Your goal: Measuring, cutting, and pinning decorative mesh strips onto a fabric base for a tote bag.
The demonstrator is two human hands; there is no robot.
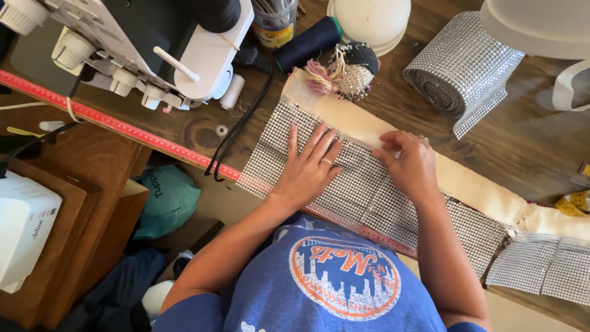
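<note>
A long strip of silver rhinestone mesh (369, 197) lies along the front edge of the wooden table, over a cream fabric band (473, 184). My left hand (310, 166) rests flat on the mesh with fingers spread and a ring on one finger. My right hand (409, 163) sits just to its right, fingertips curled down and pinching at the mesh's upper edge where it meets the cream band. The mesh runs on to the right, off the table's corner (541, 264).
A roll of the same silver mesh (461, 71) lies at the back right. A pincushion full of pins (350, 71), a dark thread cone (307, 43) and a white sewing machine (153, 43) stand behind. A red measuring tape (110, 123) lines the table edge. A black cable (239, 129) hangs over it.
</note>
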